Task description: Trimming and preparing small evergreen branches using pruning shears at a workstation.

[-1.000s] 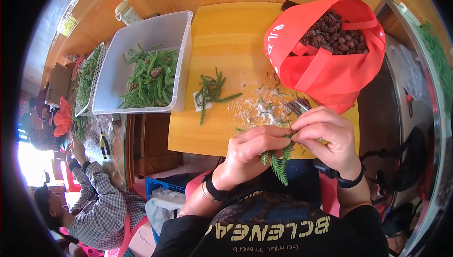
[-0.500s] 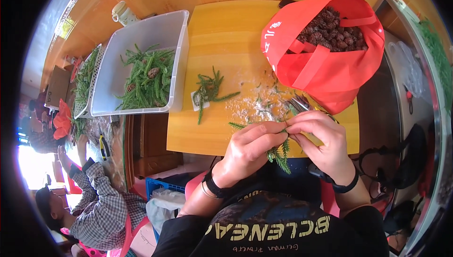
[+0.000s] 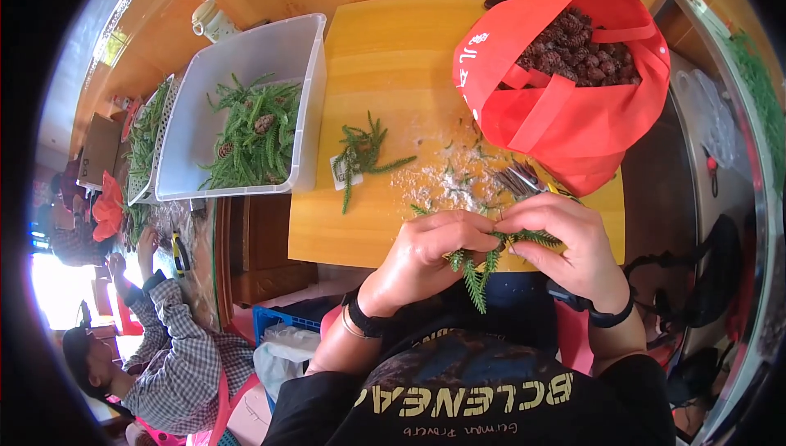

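Over the table's near edge, both my hands meet around a green artificial pine sprig. My left hand pinches it at the joint, fingertips pressed together. From the other side my right hand grips the same sprig, a needled tip lying along its thumb. What sits right between the fingertips is hidden. Just beyond the hands lie thin dark stems and scattered white flakes. Another pine sprig rests on the table to the left, over a small white tag.
A red bag full of brown pine cones stands on the yellow table at the far right. To the left is a translucent bin of pine sprigs. A co-worker in a checked shirt sits at a side table with pliers.
The sprig has turned between my fingers: a branch now points right under my right hand, and the hanging tips have swung lower. The co-worker's hands have moved apart and up.
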A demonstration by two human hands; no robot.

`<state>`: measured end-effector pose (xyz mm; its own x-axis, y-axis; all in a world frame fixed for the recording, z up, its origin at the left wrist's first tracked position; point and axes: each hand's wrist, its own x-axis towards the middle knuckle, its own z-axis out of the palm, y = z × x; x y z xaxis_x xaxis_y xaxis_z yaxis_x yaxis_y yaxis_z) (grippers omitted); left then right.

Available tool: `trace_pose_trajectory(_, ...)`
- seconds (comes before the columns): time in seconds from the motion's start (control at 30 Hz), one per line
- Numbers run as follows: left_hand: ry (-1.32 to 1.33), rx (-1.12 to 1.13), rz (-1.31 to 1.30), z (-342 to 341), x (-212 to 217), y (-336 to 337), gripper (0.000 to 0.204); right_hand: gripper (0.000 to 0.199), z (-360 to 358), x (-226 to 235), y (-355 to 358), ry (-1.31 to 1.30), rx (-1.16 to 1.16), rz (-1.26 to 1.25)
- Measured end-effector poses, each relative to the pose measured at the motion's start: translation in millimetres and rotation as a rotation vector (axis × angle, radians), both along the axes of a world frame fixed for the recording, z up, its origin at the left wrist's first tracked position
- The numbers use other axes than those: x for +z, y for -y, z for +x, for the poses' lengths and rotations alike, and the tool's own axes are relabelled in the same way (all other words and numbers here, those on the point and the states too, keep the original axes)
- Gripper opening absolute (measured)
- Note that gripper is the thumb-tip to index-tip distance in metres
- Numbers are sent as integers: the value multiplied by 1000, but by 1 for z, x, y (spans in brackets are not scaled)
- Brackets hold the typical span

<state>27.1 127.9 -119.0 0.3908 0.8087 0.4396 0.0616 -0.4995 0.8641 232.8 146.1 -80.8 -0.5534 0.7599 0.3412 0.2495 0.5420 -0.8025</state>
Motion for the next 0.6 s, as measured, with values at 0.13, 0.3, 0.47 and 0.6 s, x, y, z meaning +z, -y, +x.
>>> trace_pose_trajectory(0.13,-6,-27,-37,-1,-4,-6,35,28,2,-5,-5,25,22,1)
trace_pose_trajectory(0.3,248,-137,-198,-6,-24,-15,21,29,36,-13,-10,35,-196,-90)
trace_pose_trajectory(0.47,598,-246,-487,-1,-19,-13,23,33,74,-67,-10,577,-459,-90)
trace_pose_trajectory(0.6,643,-393,-472,-3,-16,-13,23,42,81,-83,-4,599,-402,36)
